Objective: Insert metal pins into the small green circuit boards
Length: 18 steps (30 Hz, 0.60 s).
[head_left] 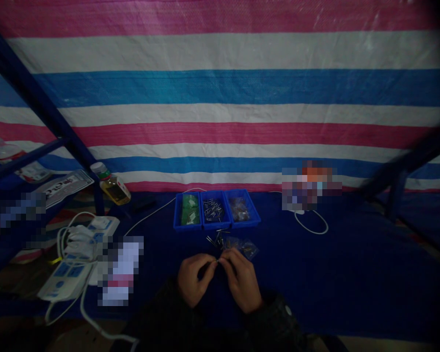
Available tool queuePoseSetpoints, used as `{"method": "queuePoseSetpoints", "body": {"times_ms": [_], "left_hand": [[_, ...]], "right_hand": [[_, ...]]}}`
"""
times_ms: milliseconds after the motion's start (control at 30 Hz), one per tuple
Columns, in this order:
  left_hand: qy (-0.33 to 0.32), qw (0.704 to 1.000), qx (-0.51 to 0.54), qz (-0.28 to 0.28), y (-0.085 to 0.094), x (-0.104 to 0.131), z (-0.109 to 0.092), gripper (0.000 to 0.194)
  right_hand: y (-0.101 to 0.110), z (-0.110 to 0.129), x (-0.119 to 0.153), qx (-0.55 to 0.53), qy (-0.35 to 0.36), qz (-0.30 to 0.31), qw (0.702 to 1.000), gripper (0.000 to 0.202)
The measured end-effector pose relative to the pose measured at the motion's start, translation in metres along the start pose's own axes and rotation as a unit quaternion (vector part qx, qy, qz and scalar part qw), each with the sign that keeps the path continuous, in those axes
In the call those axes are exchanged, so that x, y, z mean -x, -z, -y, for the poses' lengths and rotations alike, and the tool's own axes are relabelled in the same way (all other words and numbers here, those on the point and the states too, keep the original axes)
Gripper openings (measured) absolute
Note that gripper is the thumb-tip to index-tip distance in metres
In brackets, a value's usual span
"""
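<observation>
My left hand and my right hand meet fingertip to fingertip above the dark blue table. Each is pinched closed on a tiny object between them, too small and dim to name. Just beyond my fingers lie several loose metal pins. Beside them, small clear plastic bags rest near my right hand. Three blue bins stand in a row behind: the left bin has green packets, the middle bin has many metal pins, and the right bin holds clear bags with small parts.
At the left are a white power strip with plugs and cables, and a bottle of yellowish liquid. A white cable loop lies on the right. Striped sheeting hangs behind the table, between dark blue metal posts.
</observation>
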<state>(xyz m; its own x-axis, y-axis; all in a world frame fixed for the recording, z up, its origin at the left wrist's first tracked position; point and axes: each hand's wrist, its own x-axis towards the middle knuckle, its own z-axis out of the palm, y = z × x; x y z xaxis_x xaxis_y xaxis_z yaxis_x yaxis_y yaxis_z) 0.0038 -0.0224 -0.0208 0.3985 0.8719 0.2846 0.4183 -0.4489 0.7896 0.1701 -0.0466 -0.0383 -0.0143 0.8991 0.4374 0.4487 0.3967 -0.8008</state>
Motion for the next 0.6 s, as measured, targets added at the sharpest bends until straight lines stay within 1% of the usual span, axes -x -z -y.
{"method": "queuePoseSetpoints", "body": {"times_ms": [133, 200, 300, 433, 600], "left_hand": [[0.006, 1.0, 0.003, 0.0, 0.0001, 0.0002, 0.0001, 0.021], [0.011, 1.0, 0.001, -0.002, 0.0001, 0.0001, 0.0007, 0.021], [0.007, 1.0, -0.003, -0.002, -0.0002, -0.0006, 0.0014, 0.022], [0.0, 1.0, -0.004, -0.001, -0.0003, -0.0015, 0.001, 0.025], [0.006, 1.0, -0.004, -0.006, 0.0, -0.0007, 0.0009, 0.022]], "right_hand": [[0.0001, -0.0014, 0.0016, -0.011, 0.0, -0.015, 1.0, 0.014], [-0.0002, -0.0014, 0.0018, -0.016, 0.009, -0.015, 1.0, 0.016], [-0.001, -0.0009, 0.001, -0.017, 0.022, -0.001, 1.0, 0.019], [-0.0018, -0.0012, 0.0001, -0.001, 0.015, -0.007, 1.0, 0.019], [-0.001, -0.0019, 0.0003, 0.016, 0.0, -0.004, 1.0, 0.021]]}}
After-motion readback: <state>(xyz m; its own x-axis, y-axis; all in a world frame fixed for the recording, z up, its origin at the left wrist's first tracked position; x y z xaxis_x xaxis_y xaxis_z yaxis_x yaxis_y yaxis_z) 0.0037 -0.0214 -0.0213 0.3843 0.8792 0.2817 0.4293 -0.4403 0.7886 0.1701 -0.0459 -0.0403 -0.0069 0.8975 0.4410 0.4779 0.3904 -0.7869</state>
